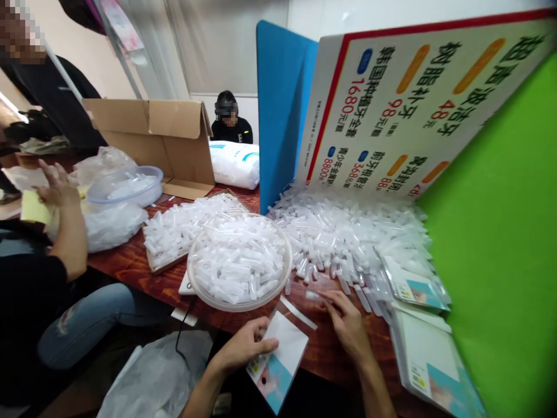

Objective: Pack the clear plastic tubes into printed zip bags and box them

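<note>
My left hand [250,343] is closed on the edge of a flat packet [287,337] with a white and blue printed front and a clear flap at its top end. My right hand [346,319] pinches a small translucent white plastic tube [312,295] just above the table, a little right of the packet's flap. Beyond it spreads a large heap of such tubes [331,232]. A round tub [201,297] brimming with similar small pieces stands in front of my left hand. To my right lie stacked printed packets [429,360], with more packets [415,285] behind them.
Left of the tub, a shallow cardboard tray [152,264] holds more pieces. A cardboard box [152,128] and a bluish basin [152,174] stand farther back. Blue [281,116] and green [496,232] panels border the heap. People sit at left and across; a plastic bag [156,371] hangs low.
</note>
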Tool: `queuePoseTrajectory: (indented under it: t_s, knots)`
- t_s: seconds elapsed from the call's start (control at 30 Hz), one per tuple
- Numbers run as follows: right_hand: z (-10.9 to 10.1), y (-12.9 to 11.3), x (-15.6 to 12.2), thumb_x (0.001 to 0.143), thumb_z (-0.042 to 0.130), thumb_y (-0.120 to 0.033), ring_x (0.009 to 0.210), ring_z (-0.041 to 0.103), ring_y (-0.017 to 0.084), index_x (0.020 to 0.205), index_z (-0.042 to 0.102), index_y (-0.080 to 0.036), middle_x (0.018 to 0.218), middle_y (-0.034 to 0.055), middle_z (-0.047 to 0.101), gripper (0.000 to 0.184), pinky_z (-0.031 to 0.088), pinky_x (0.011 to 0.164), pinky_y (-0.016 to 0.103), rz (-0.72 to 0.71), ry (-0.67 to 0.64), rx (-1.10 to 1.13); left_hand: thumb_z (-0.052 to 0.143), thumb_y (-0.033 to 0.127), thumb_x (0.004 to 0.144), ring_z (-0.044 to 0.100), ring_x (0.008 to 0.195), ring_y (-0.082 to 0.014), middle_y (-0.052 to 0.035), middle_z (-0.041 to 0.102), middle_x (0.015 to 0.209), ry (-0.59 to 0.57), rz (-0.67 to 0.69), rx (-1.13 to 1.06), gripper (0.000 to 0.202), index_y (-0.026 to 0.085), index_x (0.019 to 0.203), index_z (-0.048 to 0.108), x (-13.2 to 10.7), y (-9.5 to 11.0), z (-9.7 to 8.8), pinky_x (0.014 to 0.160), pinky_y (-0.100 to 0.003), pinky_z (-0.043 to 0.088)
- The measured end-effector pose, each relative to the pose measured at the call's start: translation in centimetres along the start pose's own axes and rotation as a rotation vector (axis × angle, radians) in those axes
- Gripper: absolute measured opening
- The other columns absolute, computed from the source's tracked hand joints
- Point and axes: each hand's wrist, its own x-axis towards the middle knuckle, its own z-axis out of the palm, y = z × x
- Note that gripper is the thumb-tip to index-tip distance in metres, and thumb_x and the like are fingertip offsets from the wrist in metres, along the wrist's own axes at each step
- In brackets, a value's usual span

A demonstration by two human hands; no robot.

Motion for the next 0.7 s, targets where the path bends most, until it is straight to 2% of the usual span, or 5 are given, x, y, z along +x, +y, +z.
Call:
queuePoseTrajectory:
  t_s: [0.17,0.37,0.53,0.63,0.7]
  knots:
    - [1.2,-4.3,-3.0,0.094,0.062,-0.039,0.092,0.068,0.024,0.105,0.076,-0.021,0.099,0.0085,0.072,0.026,0.054,0.079,0.033,0.122,-0.387,0.376,0.085,0.047,0.074,0.063,0.076,-0.016,-0.0031,0.07,0.088,-0.044,-0.057,0.01,0.047,0.012,0.101,0.068,0.4,-0.2,-0.2,0.068,-0.022,0.045]
    - [2.8,-7.0,-1.3,0.083,0.076,-0.039,0.075,0.064,0.017,0.064,0.075,-0.018,0.081,0.0031,0.067,0.029,0.047,0.062,0.025,0.033,-0.57,0.275,0.092,0.047,0.062,0.055,0.066,-0.0116,0.0004,0.066,0.077,-0.101,-0.051,-0.013,0.052,0.012,0.093,0.07,-0.6,0.2,-0.9,0.06,-0.019,0.039]
    - [6.4,-12.4,5.5,0.096,0.062,-0.032,0.072,0.062,0.016,0.073,0.069,-0.018,0.078,0.0032,0.066,0.029,0.048,0.071,0.027,-0.273,-0.304,-0.052,0.091,0.061,0.057,0.065,0.084,-0.0213,-0.0067,0.071,0.091,0.01,0.062,-0.102,0.072,0.013,0.106,0.068,-2.9,0.1,-1.6,0.077,-0.028,0.047]
    - [10.9,-14.8,9.1,0.09,0.071,-0.023,0.082,0.064,0.019,0.091,0.071,-0.02,0.09,0.005,0.07,0.003,0.049,0.077,0.029,-0.403,-0.347,-0.22,0.093,0.062,0.049,0.067,0.085,-0.0242,-0.0084,0.073,0.092,0.119,0.122,-0.149,0.082,0.013,0.11,0.067,-4.4,0.1,-1.7,0.077,-0.029,0.049]
    - [13.3,-15.2,10.1,0.082,0.075,-0.014,0.085,0.065,0.022,0.09,0.071,-0.019,0.088,0.0065,0.071,0.01,0.05,0.08,0.031,-0.429,-0.383,-0.233,0.094,0.057,0.053,0.067,0.085,-0.0242,-0.0083,0.074,0.092,0.2,0.14,-0.151,0.08,0.014,0.113,0.066,-5.3,0.2,-1.6,0.075,-0.028,0.05]
